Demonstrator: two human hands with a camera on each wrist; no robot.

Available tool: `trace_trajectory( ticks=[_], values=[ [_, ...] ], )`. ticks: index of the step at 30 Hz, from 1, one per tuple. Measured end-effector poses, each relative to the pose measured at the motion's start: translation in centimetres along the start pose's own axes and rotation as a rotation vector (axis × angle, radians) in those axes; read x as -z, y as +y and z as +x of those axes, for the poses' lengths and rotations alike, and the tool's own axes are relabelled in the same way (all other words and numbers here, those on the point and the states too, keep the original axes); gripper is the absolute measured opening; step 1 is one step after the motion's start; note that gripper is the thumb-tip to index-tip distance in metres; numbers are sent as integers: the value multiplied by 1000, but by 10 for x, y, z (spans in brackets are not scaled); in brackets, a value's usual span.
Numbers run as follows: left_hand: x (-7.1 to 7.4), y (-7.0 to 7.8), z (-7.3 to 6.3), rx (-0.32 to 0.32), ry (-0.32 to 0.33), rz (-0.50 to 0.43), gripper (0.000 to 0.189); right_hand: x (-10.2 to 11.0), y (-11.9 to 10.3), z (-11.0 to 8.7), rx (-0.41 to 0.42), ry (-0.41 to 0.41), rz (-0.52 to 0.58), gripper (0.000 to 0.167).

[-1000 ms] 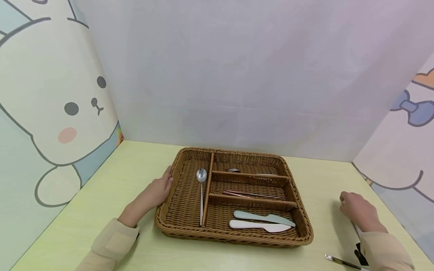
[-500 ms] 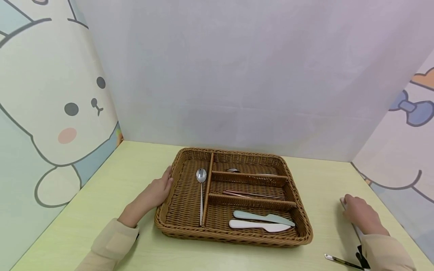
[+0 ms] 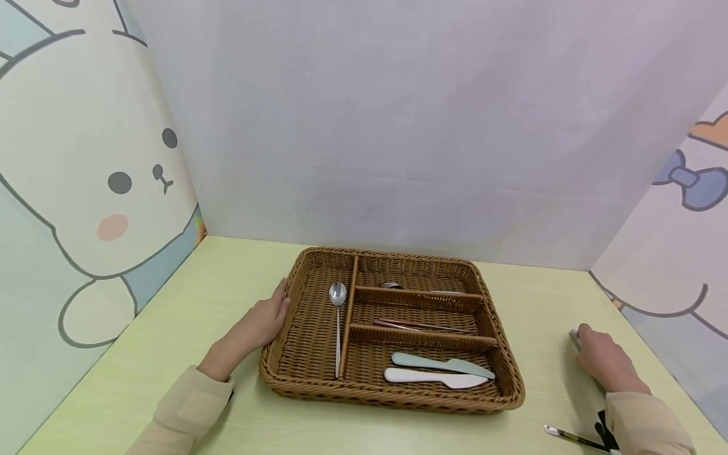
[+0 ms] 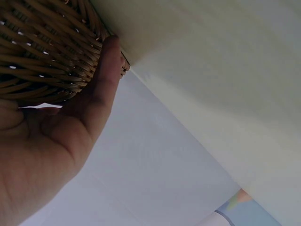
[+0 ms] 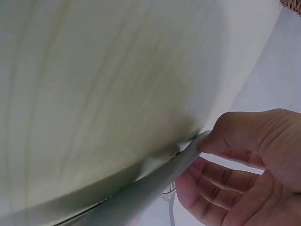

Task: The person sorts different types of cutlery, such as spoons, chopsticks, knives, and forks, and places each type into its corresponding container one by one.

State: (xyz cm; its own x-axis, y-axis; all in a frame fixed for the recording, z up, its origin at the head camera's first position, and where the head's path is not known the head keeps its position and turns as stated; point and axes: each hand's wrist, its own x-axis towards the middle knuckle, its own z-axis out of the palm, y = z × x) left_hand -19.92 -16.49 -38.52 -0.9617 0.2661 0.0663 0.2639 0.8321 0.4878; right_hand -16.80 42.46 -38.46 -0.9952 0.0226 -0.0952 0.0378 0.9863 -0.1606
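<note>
My left hand (image 3: 265,320) rests with its fingers extended against the outer left wall of a brown wicker cutlery tray (image 3: 318,390). In the left wrist view, one straight finger (image 4: 106,77) lies along the weave. My right hand (image 3: 610,361), right of the tray, pinches a long, smooth grey utensil (image 5: 150,188) between thumb and fingers, close above the table. Its rounded end (image 3: 575,339) shows past the fingers; its far end is out of sight. Inside the tray lie a silver spoon (image 3: 338,297), a pale green knife (image 3: 421,361) and a white knife (image 3: 421,376).
Dividers partly hide a fork (image 3: 390,285) and thin pinkish sticks (image 3: 398,325) in the tray. A shiny metal utensil (image 3: 574,438) lies on the table (image 3: 443,433) by the right sleeve. A pale curtain (image 3: 398,126) hangs behind, with cartoon-printed panels at both sides.
My right hand has shifted slightly right and towards me, and the end of the grey utensil has come into view beyond its fingers. The left hand and the tray have stayed put.
</note>
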Motion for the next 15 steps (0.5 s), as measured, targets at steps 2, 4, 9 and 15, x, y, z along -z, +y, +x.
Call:
trace_trajectory(
  ticks=[2, 4, 9, 15],
  values=[
    [0, 0, 0, 2, 1, 0, 53, 1, -1, 0, 1, 10, 2, 8],
    [0, 0, 1, 1, 4, 0, 53, 1, -1, 0, 4, 15, 4, 9],
    [0, -1, 2, -3, 8, 4, 53, 0, 2, 1, 6, 27, 3, 15],
    [0, -1, 2, 0, 4, 2, 53, 0, 1, 1, -8, 4, 6, 20]
  ],
)
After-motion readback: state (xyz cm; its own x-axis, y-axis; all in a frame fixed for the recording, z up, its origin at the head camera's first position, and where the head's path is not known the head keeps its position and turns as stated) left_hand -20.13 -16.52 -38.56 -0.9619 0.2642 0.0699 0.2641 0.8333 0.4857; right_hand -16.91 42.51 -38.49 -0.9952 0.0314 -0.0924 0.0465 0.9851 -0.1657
